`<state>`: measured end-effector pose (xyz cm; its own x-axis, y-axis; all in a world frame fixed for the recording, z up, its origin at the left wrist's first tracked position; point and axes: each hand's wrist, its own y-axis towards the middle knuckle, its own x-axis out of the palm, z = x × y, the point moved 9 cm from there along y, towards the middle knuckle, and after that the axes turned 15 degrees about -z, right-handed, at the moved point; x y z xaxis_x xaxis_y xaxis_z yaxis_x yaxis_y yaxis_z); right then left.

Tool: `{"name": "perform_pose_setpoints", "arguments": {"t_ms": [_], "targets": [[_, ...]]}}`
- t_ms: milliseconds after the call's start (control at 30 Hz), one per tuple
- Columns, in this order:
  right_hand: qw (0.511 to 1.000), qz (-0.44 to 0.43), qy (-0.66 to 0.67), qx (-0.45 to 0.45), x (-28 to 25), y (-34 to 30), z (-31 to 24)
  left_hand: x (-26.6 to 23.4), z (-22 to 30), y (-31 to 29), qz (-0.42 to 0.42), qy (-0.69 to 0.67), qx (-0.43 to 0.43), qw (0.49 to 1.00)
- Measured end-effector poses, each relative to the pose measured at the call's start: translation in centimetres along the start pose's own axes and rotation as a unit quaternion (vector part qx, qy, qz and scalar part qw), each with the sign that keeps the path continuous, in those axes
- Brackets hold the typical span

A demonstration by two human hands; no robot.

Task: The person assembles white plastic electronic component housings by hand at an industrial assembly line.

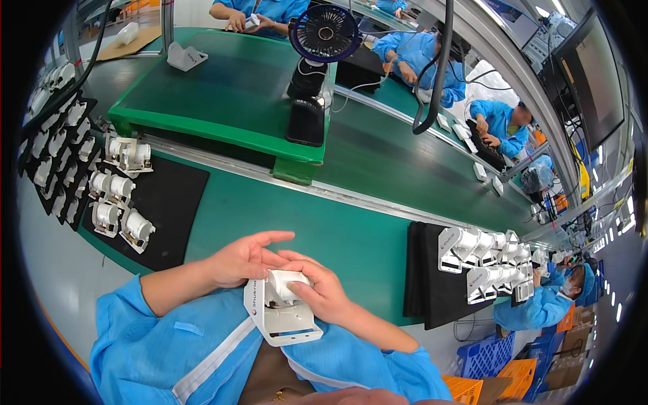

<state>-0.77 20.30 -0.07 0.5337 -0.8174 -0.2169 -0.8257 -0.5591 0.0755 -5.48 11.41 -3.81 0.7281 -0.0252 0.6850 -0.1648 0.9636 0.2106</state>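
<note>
One long green table (pixel 337 216) stretches ahead of both hands, and beyond them a raised green stand (pixel 209 98) rises from it. Two dark areas of cloth flank the hands: a black mat (pixel 177 196) off to the left hand's left and a thick black pad (pixel 432 297) to the right hand's right, both probably there to cushion the finished surfaces of the white devices (pixel 499 277) grouped close together on them, perhaps to save room. Past the fingers, on the stand's near right part, is a fan (pixel 325 34), likely for cooling the worker. Between the hands, just above the lap, is one white bracketed device (pixel 290 320). The right hand (pixel 327 290) grips it, thumb pressed on its round body, seemingly to steady it; the left hand (pixel 239 260) touches its upper left edge with forefinger extended, though whether it grips cannot be told.
</note>
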Motion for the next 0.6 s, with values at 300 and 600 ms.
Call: {"name": "perform_pose_setpoints", "arguments": {"t_ms": [300,600], "targets": [[0.919,0.169,-0.355,-0.036,-3.3,0.3,-5.2,-0.5,0.5,-0.4,0.193,0.243,-0.039,0.950],[0.948,0.204,-0.233,-0.071,-3.8,-1.8,-2.0,1.1,4.5,-1.6,0.143,0.468,0.120,0.864]]}}
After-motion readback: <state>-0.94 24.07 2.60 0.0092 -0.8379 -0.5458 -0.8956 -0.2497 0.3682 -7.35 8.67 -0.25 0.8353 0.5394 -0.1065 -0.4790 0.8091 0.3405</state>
